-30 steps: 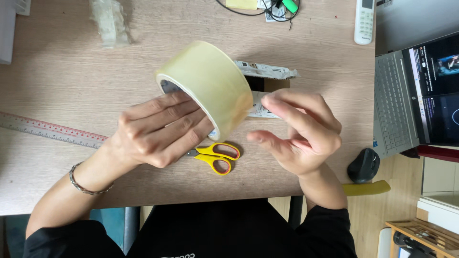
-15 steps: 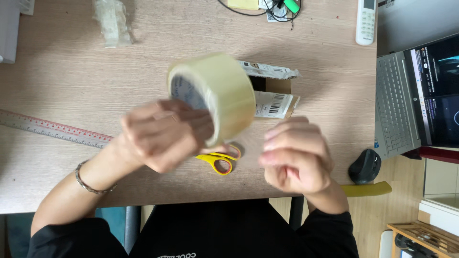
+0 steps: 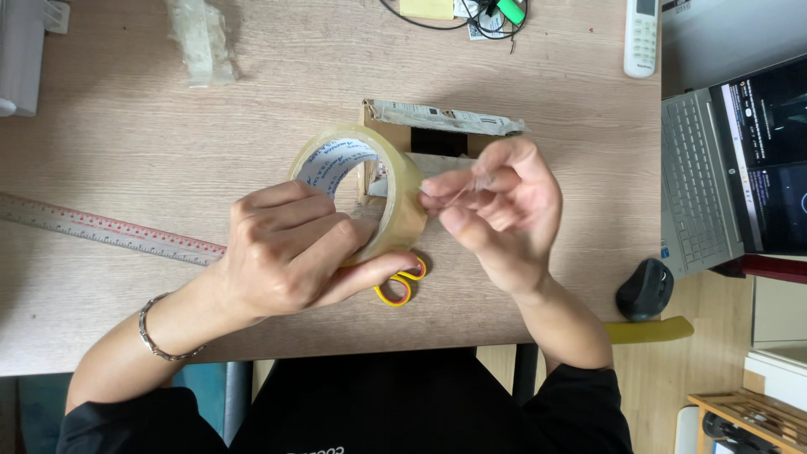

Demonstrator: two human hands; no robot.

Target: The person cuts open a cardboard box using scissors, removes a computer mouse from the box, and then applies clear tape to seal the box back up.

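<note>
My left hand (image 3: 290,252) grips a large roll of clear packing tape (image 3: 370,181), fingers wrapped over its near side, holding it above the wooden desk (image 3: 126,126). My right hand (image 3: 496,206) is beside the roll on its right, thumb and fingertips pinched at the tape's loose end against the roll's outer face. A small cardboard box (image 3: 437,126) with a torn label lies just behind the roll, partly hidden by it. Yellow-handled scissors (image 3: 399,286) lie under my left hand, mostly covered.
A metal ruler (image 3: 101,227) lies at the left. A crumpled clear wrapper (image 3: 202,42) sits at the back left, cables and a white remote (image 3: 643,34) at the back. An open laptop (image 3: 731,168) and a dark mouse (image 3: 646,290) are at the right.
The roll has turned so its hollow core faces up and dropped closer to the box. My right hand rose from below the roll and pinched at its right side.
</note>
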